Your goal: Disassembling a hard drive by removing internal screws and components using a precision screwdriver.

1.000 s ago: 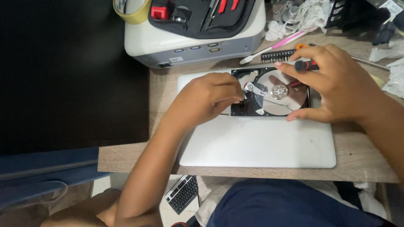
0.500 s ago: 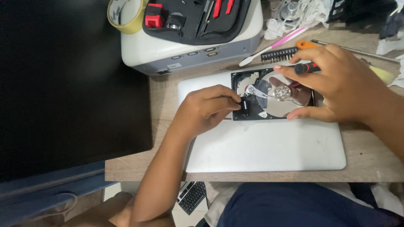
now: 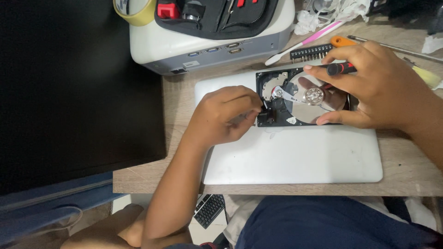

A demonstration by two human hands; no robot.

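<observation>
Opened black hard disk drive with a mirror-bright round platter lies on the closed silver laptop, near the lid's far edge, and both your hands are on it. Your left hand has its fingers curled tight and pinched at the drive's near-left corner, beside the black block where the slim metal actuator arm pivots; whether they grip a small part or a tool there, you cannot tell from this view. Your right hand spreads over the drive's right side, thumb pressed along the near edge of the case, while the fingers close around the black and red handle of a small screwdriver held just above the platter's far rim. Your hand's reflection shows in the platter. The laptop rests on the pale wooden desk. Beyond the drive, on the desk, lie a black strip of screwdriver bits, a pink and white toothbrush and an orange-handled tool. Farther left stands a white and grey box-shaped device carrying an open black tool case and a roll of yellowish tape. A dark monitor screen fills the left side.
</observation>
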